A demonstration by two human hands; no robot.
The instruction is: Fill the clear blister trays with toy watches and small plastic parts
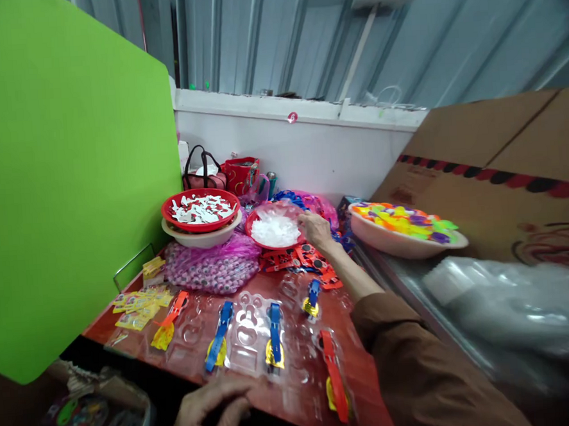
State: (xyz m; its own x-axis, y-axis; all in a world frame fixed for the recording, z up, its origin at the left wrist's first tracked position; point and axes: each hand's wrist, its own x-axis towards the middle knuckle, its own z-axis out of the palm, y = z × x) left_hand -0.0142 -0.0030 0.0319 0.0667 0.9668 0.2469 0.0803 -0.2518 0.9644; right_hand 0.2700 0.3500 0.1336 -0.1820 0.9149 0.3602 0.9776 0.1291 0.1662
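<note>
My right hand [316,229] reaches to the right rim of a red bowl [252,222] of clear-white pieces [276,229]; its fingers are bent and what they hold, if anything, is too small to tell. Near the table's front edge, my left hand [214,407] hovers with thumb and fingers apart, holding nothing. Clear plastic trays [247,324] lie between the hands. Blue straps [275,329] with yellow pieces and orange straps [333,371] rest in them. Behind the trays is a pile of orange straps [316,262].
A red bowl of white pieces [202,208] stands at the back left, above a pink bag of round beads [215,268]. Yellow cards [140,306] lie at left. A bowl of colourful pieces [405,225] and plastic bags [516,301] are at right. A green panel [74,174] borders the left.
</note>
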